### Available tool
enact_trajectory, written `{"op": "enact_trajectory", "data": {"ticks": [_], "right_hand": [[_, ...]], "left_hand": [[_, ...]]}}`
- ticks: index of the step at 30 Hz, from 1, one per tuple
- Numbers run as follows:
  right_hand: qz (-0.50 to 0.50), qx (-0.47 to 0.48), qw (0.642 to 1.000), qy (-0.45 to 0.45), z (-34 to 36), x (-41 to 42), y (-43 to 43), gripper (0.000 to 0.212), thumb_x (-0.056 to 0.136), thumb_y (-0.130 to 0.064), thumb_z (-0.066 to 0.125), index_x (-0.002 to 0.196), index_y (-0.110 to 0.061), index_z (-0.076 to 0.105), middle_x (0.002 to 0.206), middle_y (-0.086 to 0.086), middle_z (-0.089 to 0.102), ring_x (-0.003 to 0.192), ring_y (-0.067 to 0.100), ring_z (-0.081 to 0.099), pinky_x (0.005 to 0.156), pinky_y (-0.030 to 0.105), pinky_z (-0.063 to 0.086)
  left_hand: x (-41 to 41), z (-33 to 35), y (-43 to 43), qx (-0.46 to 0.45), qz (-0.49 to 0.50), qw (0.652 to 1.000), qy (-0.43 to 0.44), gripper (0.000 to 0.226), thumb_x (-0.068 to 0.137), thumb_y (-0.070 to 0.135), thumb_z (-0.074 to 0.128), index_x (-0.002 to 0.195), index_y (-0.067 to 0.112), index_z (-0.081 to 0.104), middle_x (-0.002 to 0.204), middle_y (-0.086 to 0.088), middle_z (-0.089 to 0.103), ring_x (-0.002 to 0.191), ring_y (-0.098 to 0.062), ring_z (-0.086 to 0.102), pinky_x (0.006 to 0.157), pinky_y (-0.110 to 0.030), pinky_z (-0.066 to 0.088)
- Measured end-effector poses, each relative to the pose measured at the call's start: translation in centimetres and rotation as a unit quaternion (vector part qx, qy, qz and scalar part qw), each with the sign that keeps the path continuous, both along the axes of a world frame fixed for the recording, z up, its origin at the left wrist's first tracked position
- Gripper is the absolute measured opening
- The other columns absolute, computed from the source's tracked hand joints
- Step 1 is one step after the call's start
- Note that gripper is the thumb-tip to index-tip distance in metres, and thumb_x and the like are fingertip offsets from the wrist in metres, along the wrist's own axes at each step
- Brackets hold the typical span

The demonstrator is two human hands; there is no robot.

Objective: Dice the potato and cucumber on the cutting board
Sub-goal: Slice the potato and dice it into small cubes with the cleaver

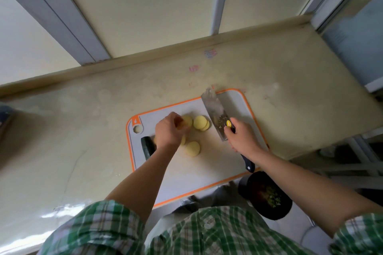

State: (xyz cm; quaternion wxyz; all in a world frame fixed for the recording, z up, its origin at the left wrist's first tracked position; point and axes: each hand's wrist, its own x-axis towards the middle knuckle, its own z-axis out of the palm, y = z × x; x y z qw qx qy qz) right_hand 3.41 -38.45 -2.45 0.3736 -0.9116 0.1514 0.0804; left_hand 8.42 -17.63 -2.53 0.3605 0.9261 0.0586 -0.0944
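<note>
Potato slices [200, 122], pale yellow rounds, lie on the cutting board [238, 105], a grey sheet with an orange rim that sits on the beige desk [83, 109]. The left hand [169, 132] is curled over the slices, its grip pinched around one or two of them at the fingertips [182, 125]. Just past those fingertips a small overlapping stack of rounds rests flat, and another round [192, 148] lies on the near side of the left hand, close to the wrist. The cucumber [148, 147], dark green, lies on the board to the outer side of the left hand, partly hidden under the forearm.

The right hand [241, 137] has its grip closed around the handle of a cleaver [215, 109]. The broad blade reaches away from that hand toward the far edge of the board, tilted, with bits of chopped food stuck to its face, and the black handle end [248, 164] pokes out behind the wrist. Both hands are well apart, with bare board between them.

Below the right forearm, off the desk edge, sits a dark bowl [267, 194] with some green chopped bits inside. The person wears a green checked shirt [207, 232] with rolled sleeves.
</note>
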Motion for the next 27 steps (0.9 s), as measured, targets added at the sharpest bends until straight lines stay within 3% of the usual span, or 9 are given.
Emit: {"op": "enact_trajectory", "data": {"ticks": [2, 4, 10, 12, 15, 19, 23, 27], "right_hand": [[0.043, -0.095, 0.994, -0.022, -0.2, 0.1, -0.3, 0.02, 0.088, -0.015, 0.054, 0.072, -0.012, 0.042, 0.059, 0.016, 0.053, 0.059, 0.041, 0.054, 0.052, 0.044, 0.04], [0.089, -0.149, 0.984, -0.033, 0.0, 0.2, -0.3, 0.018, 0.088, -0.016, 0.054, 0.075, -0.014, 0.043, 0.064, 0.02, 0.057, 0.064, 0.042, 0.055, 0.052, 0.041, 0.034], [0.216, -0.179, 0.959, -0.044, 0.9, -0.2, 1.9, 0.007, 0.088, -0.016, 0.051, 0.084, -0.01, 0.051, 0.071, 0.022, 0.061, 0.07, 0.042, 0.059, 0.053, 0.036, 0.026], [0.242, -0.168, 0.954, -0.052, 1.0, -0.2, 3.1, 0.007, 0.087, -0.015, 0.05, 0.087, -0.009, 0.052, 0.073, 0.023, 0.062, 0.071, 0.042, 0.059, 0.054, 0.036, 0.027], [0.273, -0.147, 0.95, -0.045, 0.9, -0.4, 4.8, 0.007, 0.088, -0.015, 0.048, 0.09, -0.008, 0.051, 0.079, 0.023, 0.063, 0.075, 0.042, 0.059, 0.057, 0.036, 0.029], [0.299, -0.133, 0.944, -0.047, 0.9, -0.5, 5.6, 0.009, 0.09, -0.014, 0.046, 0.093, -0.008, 0.051, 0.08, 0.022, 0.062, 0.075, 0.041, 0.059, 0.057, 0.035, 0.028], [0.255, -0.155, 0.953, -0.06, 0.8, 0.0, 3.9, 0.009, 0.092, -0.014, 0.045, 0.093, -0.007, 0.051, 0.077, 0.022, 0.063, 0.073, 0.042, 0.06, 0.055, 0.036, 0.029], [0.308, -0.14, 0.94, -0.039, 0.6, -0.9, 3.7, 0.006, 0.091, -0.015, 0.045, 0.09, -0.01, 0.048, 0.077, 0.02, 0.061, 0.073, 0.041, 0.058, 0.056, 0.035, 0.027]], "left_hand": [[0.1, 0.3, 0.3, -0.084, 0.075, 0.994, -0.007, 0.018, 0.081, 0.026, 0.075, 0.09, 0.015, 0.063, 0.08, 0.006, 0.063, 0.076, -0.014, 0.058, 0.064, -0.023, 0.039], [0.0, 0.8, 0.6, -0.136, 0.14, 0.981, -0.026, 0.018, 0.08, 0.024, 0.075, 0.086, 0.015, 0.061, 0.077, 0.006, 0.061, 0.074, -0.015, 0.058, 0.066, -0.026, 0.044], [-0.8, 0.1, 1.7, -0.23, 0.304, 0.924, -0.028, 0.017, 0.077, 0.024, 0.077, 0.086, 0.019, 0.062, 0.084, -0.006, 0.069, 0.08, -0.027, 0.068, 0.078, -0.045, 0.057], [-1.6, 0.0, 2.3, -0.231, 0.322, 0.918, -0.031, 0.02, 0.078, 0.026, 0.074, 0.095, 0.018, 0.066, 0.09, -0.008, 0.07, 0.08, -0.022, 0.068, 0.078, -0.045, 0.058], [-3.1, 0.7, 2.7, -0.236, 0.325, 0.915, -0.04, 0.023, 0.084, 0.019, 0.07, 0.104, 0.01, 0.069, 0.093, -0.008, 0.07, 0.076, -0.014, 0.065, 0.073, -0.031, 0.057], [-4.7, 0.9, 2.7, -0.288, 0.342, 0.894, -0.043, 0.02, 0.072, 0.027, 0.066, 0.09, 0.02, 0.071, 0.085, -0.007, 0.072, 0.082, -0.024, 0.07, 0.074, -0.035, 0.058], [-5.3, 0.9, 2.5, -0.35, 0.36, 0.865, -0.017, 0.015, 0.084, 0.006, 0.067, 0.097, 0.001, 0.069, 0.09, -0.02, 0.069, 0.082, -0.03, 0.068, 0.063, -0.031, 0.059], [-5.4, 1.0, 1.3, -0.371, 0.349, 0.861, 0.002, 0.013, 0.086, 0.006, 0.066, 0.099, 0.001, 0.067, 0.093, -0.023, 0.068, 0.078, -0.029, 0.069, 0.066, -0.031, 0.058]]}}
